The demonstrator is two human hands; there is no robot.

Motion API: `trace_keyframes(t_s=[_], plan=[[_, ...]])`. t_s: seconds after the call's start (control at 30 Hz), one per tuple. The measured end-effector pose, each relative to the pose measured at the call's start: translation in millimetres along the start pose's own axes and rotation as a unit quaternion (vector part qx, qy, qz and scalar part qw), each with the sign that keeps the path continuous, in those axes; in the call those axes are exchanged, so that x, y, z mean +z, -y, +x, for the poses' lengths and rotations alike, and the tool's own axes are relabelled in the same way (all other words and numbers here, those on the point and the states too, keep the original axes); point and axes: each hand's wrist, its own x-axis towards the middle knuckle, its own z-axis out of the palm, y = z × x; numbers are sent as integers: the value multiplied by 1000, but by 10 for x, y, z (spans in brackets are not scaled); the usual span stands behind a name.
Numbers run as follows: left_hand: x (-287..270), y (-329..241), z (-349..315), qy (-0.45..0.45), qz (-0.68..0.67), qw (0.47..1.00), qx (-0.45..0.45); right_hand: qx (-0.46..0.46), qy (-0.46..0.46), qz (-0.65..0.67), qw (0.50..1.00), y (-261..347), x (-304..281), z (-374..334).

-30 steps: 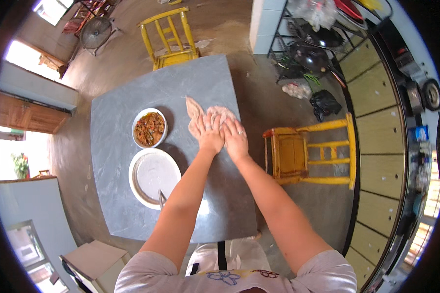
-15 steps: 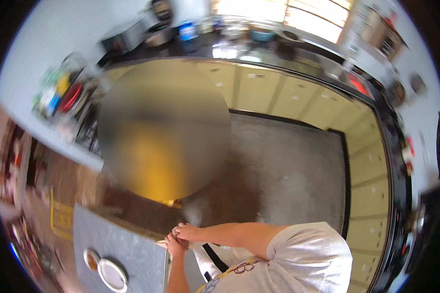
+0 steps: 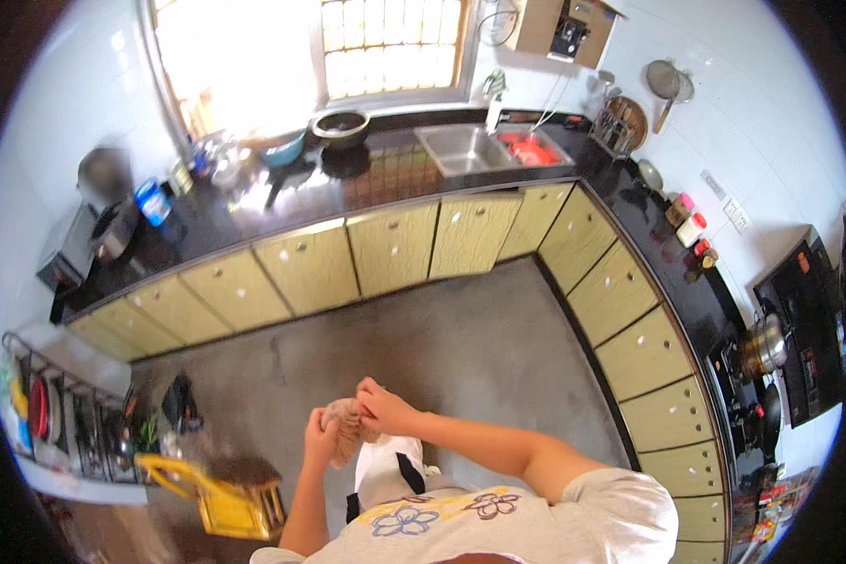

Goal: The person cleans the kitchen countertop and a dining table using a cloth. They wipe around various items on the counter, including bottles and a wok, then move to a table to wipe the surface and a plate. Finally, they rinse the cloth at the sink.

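Note:
A bunched, pinkish-brown cloth (image 3: 348, 434) is held between my two hands, in front of my body above the floor. My left hand (image 3: 321, 436) grips its left side with bent fingers. Fingers of my right hand (image 3: 383, 410) are closed on its upper right edge. Part of the cloth is hidden behind the fingers, and its exact kind is too small to make out.
A yellow chair (image 3: 230, 508) stands at the lower left beside a rack of dishes (image 3: 52, 423). Ahead, a black counter (image 3: 385, 169) runs over yellowish cabinets (image 3: 390, 249) to a sink (image 3: 461, 150). Along the right are a stove and a steel pot (image 3: 763, 346).
My view has turned right, toward the window and sink; the grey table with its dishes has left the picture. My hands, earlier clasped together, are now slightly apart with the cloth showing between them.

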Motion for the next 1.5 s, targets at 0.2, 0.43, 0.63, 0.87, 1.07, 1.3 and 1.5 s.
trace_keyframes(t_s=[0.2,0.43,0.63,0.87,1.07,1.3,1.5], plan=[[1773,-1328,1927,281,-111,953,5,65,-176,-59,981,-1029,-1972,41],[4045,-2619,3344,363,56,897,245,116,-372,-77,918,-1986,-4213,-118],[5307,-3323,4641,441,5,887,134,53,-371,-87,923,-3028,-5911,407],[5644,-4224,6030,281,-271,920,-9,-9,-256,-4,967,-3992,-7390,1939],[6265,-3926,7744,115,-411,901,-81,10,-324,0,946,-5496,-8006,2862],[6832,-3394,8887,37,-539,793,-283,310,-326,228,864,-7658,-8643,3374],[7117,-3365,9227,-3,-602,769,-213,371,-341,477,720,-8800,-9307,4302]])
